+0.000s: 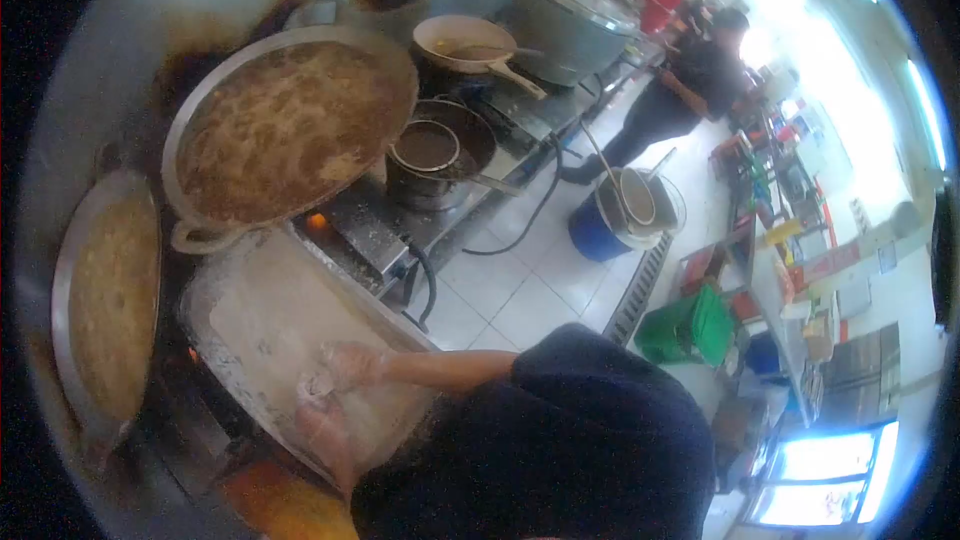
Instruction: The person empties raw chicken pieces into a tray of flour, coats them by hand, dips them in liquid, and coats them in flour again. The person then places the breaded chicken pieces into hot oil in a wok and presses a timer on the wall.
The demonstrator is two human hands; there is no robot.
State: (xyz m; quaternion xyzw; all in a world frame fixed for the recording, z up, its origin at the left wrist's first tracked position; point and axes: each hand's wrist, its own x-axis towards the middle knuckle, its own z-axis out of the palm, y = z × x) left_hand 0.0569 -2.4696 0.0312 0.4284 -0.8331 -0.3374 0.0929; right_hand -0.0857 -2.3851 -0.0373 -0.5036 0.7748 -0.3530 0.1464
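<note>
Both my hands are over a large metal tub (205, 325) of pale, flour-like powder (270, 290). My right hand (352, 364), coated in white, has its fingers bent toward a small whitish floured lump (316, 385). From the near side my left hand (325, 425) meets the same lump, its fingers closed around it. What lies inside the coating cannot be made out.
A wide wok (290, 125) of bubbling brown liquid stands beyond the tub; another wok (105, 300) is at left. A pan (465, 40), a pot with a strainer (425, 146) and a blue bucket (598, 225) are farther off. A person (690, 75) stands in the aisle.
</note>
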